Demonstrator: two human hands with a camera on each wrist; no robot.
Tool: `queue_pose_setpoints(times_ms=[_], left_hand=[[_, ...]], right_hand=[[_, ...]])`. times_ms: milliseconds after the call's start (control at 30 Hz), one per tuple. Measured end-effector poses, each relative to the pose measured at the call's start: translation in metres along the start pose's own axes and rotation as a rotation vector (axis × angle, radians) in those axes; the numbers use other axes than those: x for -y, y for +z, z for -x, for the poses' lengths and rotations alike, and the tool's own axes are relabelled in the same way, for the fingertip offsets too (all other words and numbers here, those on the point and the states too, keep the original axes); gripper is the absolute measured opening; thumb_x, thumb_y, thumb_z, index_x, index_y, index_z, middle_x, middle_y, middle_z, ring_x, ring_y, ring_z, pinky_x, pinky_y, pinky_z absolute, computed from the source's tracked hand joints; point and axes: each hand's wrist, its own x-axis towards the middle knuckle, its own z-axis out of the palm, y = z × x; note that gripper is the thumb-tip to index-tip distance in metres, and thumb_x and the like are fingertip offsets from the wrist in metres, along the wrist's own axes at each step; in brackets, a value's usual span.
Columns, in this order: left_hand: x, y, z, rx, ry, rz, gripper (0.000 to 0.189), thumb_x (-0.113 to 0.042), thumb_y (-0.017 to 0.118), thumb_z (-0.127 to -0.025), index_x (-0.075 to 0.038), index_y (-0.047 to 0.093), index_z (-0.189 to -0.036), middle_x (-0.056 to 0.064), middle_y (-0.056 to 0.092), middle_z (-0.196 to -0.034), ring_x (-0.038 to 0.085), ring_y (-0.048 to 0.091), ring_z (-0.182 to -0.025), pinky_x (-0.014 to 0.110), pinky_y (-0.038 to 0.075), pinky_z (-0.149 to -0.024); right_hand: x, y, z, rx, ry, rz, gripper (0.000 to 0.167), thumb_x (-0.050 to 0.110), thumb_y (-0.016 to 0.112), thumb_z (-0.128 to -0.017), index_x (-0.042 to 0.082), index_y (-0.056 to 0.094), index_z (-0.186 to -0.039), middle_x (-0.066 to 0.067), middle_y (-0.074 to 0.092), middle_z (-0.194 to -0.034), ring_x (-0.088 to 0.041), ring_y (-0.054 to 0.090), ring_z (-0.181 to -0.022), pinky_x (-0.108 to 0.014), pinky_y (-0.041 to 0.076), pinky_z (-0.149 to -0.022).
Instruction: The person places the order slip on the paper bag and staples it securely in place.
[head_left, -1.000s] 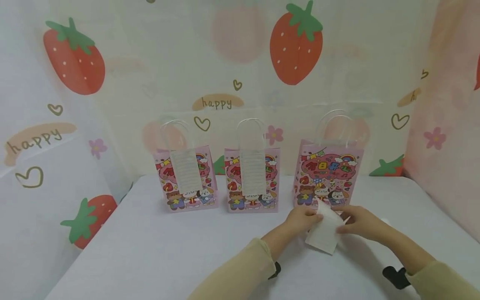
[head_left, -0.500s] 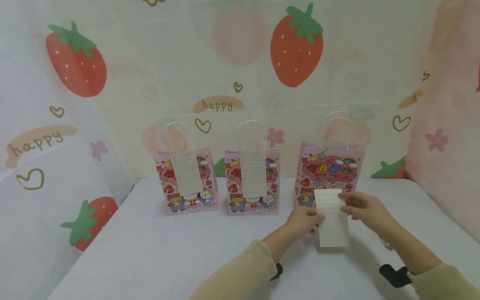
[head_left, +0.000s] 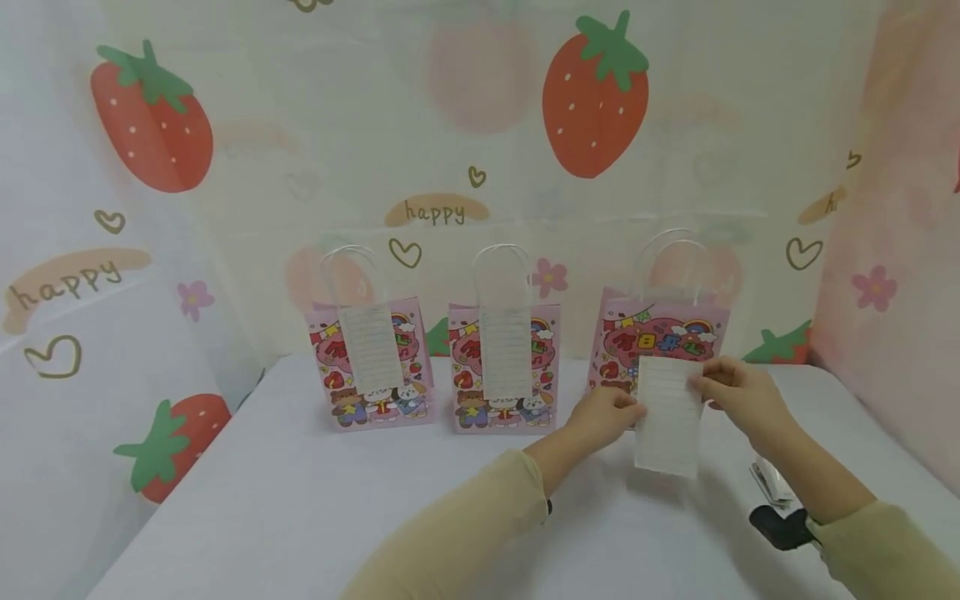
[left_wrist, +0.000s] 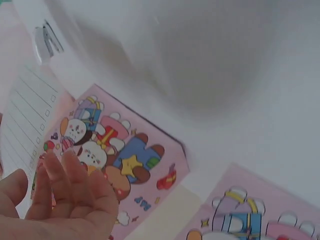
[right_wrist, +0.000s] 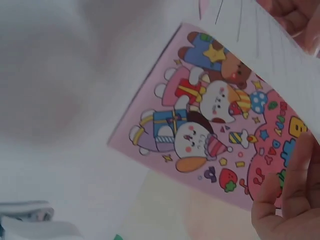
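A lined slip of white paper [head_left: 669, 421] is held up in front of the pink gift bag [head_left: 660, 321] at the right, covering part of its printed front. My left hand [head_left: 603, 415] pinches the slip's left edge. At its upper right edge, the thumb and fingers of my right hand [head_left: 742, 398] pinch it. In the left wrist view the slip [left_wrist: 25, 115] shows its rules and small check boxes beside the left hand [left_wrist: 70, 197]. The right wrist view has the slip [right_wrist: 265, 40] across the bag [right_wrist: 200, 115], with the right hand [right_wrist: 292, 195] close by.
Two more pink gift bags stand at the middle [head_left: 465, 408] and left [head_left: 333, 412], each with a lined slip on its front. A small white and metallic object [head_left: 772, 483], like a stapler, lies by the right forearm. A strawberry-print backdrop [head_left: 337, 150] rises behind the white table [head_left: 337, 508].
The slip was tilted in front of the bag; it has turned upright to face me and risen up the bag's front. Both hands have risen with it.
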Motion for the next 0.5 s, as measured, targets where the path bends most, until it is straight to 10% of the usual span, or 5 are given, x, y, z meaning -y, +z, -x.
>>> queue_pose_setpoints(times_ms=[500], left_hand=[[-0.038, -0.037, -0.03, -0.33, 0.381, -0.632, 0.058, -0.039, 0.063, -0.093, -0.008, 0.046, -0.139, 0.007, 0.044, -0.138, 0.02, 0.038, -0.13, 0.024, 0.028, -0.109]], right_hand=[[0.015, -0.018, -0.037, -0.079, 0.045, -0.167, 0.011, 0.026, 0.062, -0.096, 0.02, 0.063, -0.087, 0.022, 0.056, -0.077, -0.002, 0.051, -0.078, -0.023, 0.045, -0.069]])
